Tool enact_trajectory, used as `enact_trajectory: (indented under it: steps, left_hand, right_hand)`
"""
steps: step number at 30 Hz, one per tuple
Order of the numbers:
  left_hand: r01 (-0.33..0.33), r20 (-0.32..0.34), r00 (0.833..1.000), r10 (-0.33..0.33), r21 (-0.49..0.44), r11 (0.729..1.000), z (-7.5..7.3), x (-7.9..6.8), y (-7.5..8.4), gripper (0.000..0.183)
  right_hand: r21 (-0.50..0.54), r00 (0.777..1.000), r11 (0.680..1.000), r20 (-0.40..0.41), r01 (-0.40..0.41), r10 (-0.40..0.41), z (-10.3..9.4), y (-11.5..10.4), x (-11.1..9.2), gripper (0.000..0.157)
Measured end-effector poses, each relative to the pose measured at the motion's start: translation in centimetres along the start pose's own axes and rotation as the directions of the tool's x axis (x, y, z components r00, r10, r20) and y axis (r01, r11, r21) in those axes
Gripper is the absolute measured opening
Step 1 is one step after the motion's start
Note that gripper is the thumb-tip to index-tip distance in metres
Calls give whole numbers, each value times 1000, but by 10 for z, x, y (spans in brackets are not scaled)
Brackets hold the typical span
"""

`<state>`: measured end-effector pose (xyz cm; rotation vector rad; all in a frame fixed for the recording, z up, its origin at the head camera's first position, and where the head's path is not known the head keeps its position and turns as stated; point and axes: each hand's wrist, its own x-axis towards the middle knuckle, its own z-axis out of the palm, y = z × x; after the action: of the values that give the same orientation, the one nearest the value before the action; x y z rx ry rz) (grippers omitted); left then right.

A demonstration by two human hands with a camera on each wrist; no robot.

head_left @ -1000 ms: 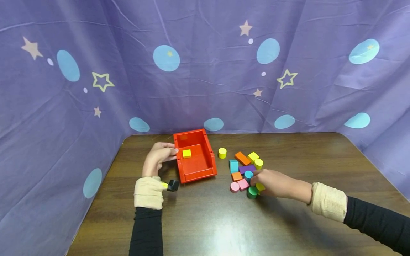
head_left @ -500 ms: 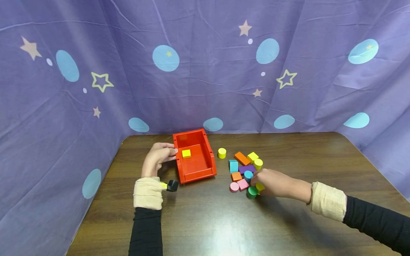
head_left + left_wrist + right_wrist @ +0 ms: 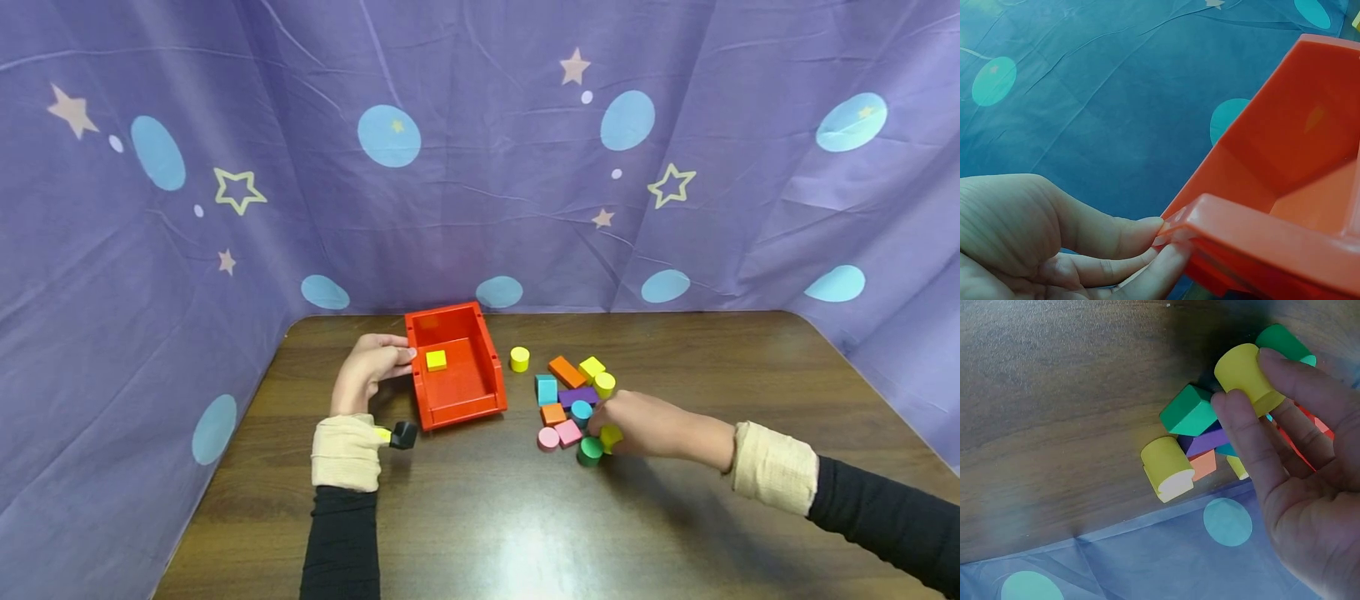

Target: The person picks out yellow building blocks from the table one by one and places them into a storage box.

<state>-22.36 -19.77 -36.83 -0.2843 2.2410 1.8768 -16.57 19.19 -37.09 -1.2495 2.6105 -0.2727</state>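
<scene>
Seemingly mid-pickup, my right hand pinches a yellow cylinder, my left hand the red bin; lifting seems next.

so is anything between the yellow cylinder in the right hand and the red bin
Yes: the blue cylinder and small orange block lie in between, then the right wall of the bin.

Bin red, cube inside it yellow. At its three o'clock, a yellow cylinder; towards four, blocks of orange, purple, blue, pink, green, yellow. Table brown, wood-grained. At twelve, purple cloth with blue ovals, pink and yellow stars. Wristbands cream, sleeves black.
</scene>
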Motion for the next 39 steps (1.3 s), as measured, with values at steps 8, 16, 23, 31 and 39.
enact_trajectory:
  steps: [8, 16, 23, 31, 39]
  left_hand:
    - [0, 4, 1000, 0, -3, 1000, 0, 1, 0, 44]
    - [12, -3, 1000, -12, 3, 1000, -1, 1, 1, 44]
    - [18, 1, 1000, -18, 2, 1000, 0, 0, 1, 43]
    - [20, -6, 1000, -20, 8, 1000, -1, -1, 2, 41]
    - [12, -4, 1000, -12, 3, 1000, -1, -2, 1, 41]
  right_hand:
    - [22, 1000, 1000, 5, 7, -7, -15, -2, -4, 29]
    - [-36, 999, 999, -52, 10, -12, -34, -8, -2, 25]
    - [-63, 999, 998, -46, 2, -5, -57, -18, 3, 26]
    - [-100, 995, 995, -96, 16, -25, -87, -27, 6, 28]
    - [-125, 985, 992, -166, 26, -46, -114, -38, 9, 31]
